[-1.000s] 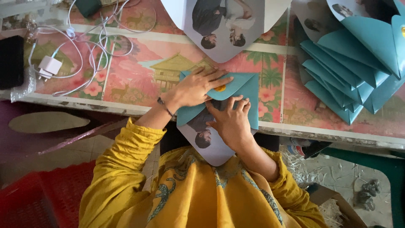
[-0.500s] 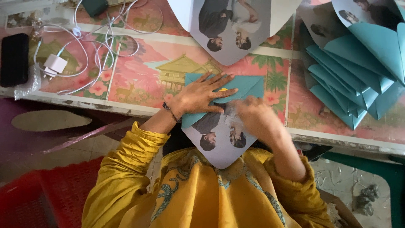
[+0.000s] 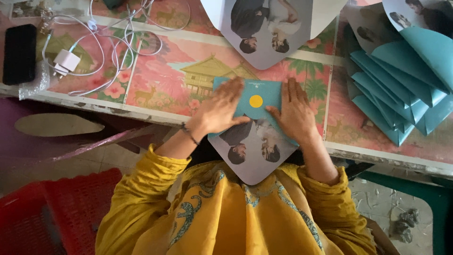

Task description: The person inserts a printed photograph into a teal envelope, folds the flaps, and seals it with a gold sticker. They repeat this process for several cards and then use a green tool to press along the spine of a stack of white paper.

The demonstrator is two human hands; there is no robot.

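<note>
A teal envelope (image 3: 257, 97) with a yellow round sticker (image 3: 255, 101) on its folded flaps lies at the near edge of the table (image 3: 155, 113). Its pointed flap (image 3: 252, 156), printed with a photo of two people, hangs over the edge toward my lap. My left hand (image 3: 221, 111) lies flat on the envelope's left side. On the right side my right hand (image 3: 295, 112) presses down, fingers spread. Both hands flank the sticker.
A stack of teal envelopes (image 3: 401, 89) lies fanned at the right. Another open envelope with a photo flap (image 3: 269, 28) lies at the far centre. White cables and a charger (image 3: 68, 61) and a black phone (image 3: 20, 54) sit at the left. A red chair (image 3: 52, 208) stands lower left.
The side flaps have been folded shut and a yellow sticker now shows at their centre. My right hand moved from the lower flap up onto the envelope's right side; both hands lie flat.
</note>
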